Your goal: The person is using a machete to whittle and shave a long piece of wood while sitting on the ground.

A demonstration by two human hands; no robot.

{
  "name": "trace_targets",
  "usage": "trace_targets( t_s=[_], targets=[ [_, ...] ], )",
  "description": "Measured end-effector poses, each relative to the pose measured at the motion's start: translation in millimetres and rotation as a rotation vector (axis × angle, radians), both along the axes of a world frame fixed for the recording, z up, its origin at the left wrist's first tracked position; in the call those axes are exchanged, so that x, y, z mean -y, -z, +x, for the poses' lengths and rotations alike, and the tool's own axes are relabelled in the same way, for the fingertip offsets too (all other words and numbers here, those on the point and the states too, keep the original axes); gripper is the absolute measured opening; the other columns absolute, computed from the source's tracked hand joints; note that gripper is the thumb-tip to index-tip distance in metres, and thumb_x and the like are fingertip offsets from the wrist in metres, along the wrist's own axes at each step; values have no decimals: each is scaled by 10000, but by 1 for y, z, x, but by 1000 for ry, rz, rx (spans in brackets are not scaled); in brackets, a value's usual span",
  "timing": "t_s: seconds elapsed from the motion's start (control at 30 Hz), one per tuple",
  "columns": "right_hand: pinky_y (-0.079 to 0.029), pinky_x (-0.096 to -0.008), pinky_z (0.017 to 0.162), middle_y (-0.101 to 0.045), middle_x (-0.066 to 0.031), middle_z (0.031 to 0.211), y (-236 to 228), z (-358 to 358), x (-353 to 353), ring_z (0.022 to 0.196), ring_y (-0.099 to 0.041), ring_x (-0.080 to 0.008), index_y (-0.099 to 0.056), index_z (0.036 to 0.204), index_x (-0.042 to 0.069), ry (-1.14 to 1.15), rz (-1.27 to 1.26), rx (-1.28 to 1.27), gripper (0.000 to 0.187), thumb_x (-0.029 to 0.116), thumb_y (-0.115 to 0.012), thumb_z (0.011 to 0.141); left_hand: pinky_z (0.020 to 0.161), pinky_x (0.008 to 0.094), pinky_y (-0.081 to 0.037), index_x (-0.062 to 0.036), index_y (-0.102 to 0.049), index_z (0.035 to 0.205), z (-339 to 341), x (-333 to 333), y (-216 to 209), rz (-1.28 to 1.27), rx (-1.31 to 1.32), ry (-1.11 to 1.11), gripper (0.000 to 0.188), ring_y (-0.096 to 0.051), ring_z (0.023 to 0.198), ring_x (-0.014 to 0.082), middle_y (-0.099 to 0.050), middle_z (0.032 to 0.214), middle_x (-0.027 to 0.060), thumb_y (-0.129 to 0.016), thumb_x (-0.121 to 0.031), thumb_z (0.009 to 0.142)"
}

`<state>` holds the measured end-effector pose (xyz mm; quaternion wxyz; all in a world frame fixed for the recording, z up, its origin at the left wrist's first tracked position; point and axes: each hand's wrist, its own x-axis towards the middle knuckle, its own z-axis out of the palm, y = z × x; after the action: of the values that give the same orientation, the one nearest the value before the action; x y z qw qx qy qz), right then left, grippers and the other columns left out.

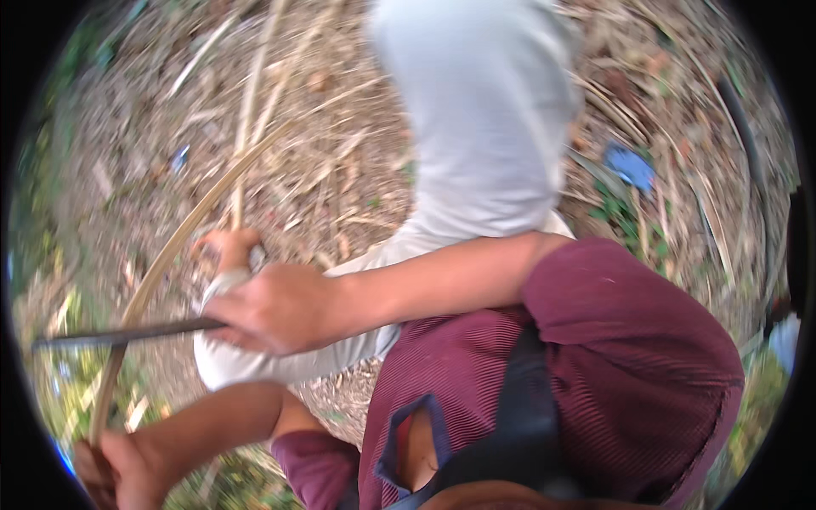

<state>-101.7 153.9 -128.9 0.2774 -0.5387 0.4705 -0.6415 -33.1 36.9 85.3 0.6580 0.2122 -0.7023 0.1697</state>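
Note:
My right hand (276, 308) is closed round the handle end of a long knife (127, 335), whose dark narrow blade points left. The blade lies across a pale, bamboo-like strip (191, 223) and seems to touch it. At the lower left, my left hand (123, 472) is wrapped round the near end of that strip, which bows up and away to the right. My right forearm passes over my folded leg in pale trousers (340, 361). The knife's handle is mostly hidden in my fist.
My bare foot (231, 248) lies just beyond my right hand. Several long pale strips (249, 110) stretch over the litter-covered ground at the upper left. My raised knee (480, 93) stands at top centre. A blue scrap (630, 165) and a dark pole (742, 127) lie at right.

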Motion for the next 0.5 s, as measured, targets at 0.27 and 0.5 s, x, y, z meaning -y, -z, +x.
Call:
trace_targets(
  t_s=[0.27,0.5],
  targets=[
    [-520,-397,506,-638,-144,740,-7,13,-1,597,-651,-316,-583,1025,38,-111,45,24,139,98,-618,905,444,264,-129,-105,-473,781,39,-18,-10,439,-376,691,438,-187,423,78,-342,570,-35,-389,-451,1035],
    [-501,-422,504,-619,-175,703,-21,0,1,597,-638,-360,-564,1023,23,-95,21,-96,125,90,-601,923,433,255,-128,-117,-489,794,21,-35,6,425,-312,715,433,-183,412,68,-354,570,-37,-400,-468,1031]
  ],
)
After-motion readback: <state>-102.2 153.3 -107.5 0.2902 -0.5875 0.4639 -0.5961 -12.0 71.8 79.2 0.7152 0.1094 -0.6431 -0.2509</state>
